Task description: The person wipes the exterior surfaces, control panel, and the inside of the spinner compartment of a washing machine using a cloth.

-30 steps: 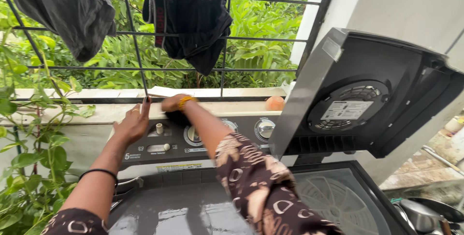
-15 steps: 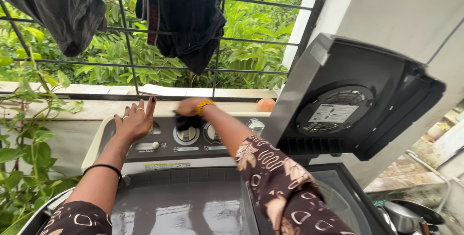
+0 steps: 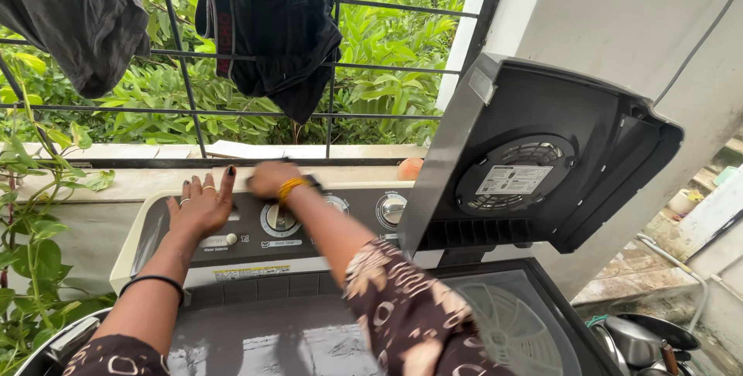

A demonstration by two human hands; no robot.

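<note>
**Hands on the washer's control panel**

Green leaves fill the barred balcony window behind a grey twin-tub washing machine (image 3: pixel 309 329). Left hand (image 3: pixel 203 207) lies flat, fingers spread, on its dark dial panel (image 3: pixel 255 229). Right hand (image 3: pixel 271 179), blurred, sits at the panel's top edge; grip unclear.

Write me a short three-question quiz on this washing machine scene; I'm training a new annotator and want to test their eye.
1. True or false: the left hand lies flat on the control panel.
2. Which lid is raised: A) the right lid, B) the left lid?
3. What hangs on the window grille?

Key: 1. True. 2. A. 3. Dark clothes; meanwhile the right hand is at the panel's top edge, above the dials.
</note>
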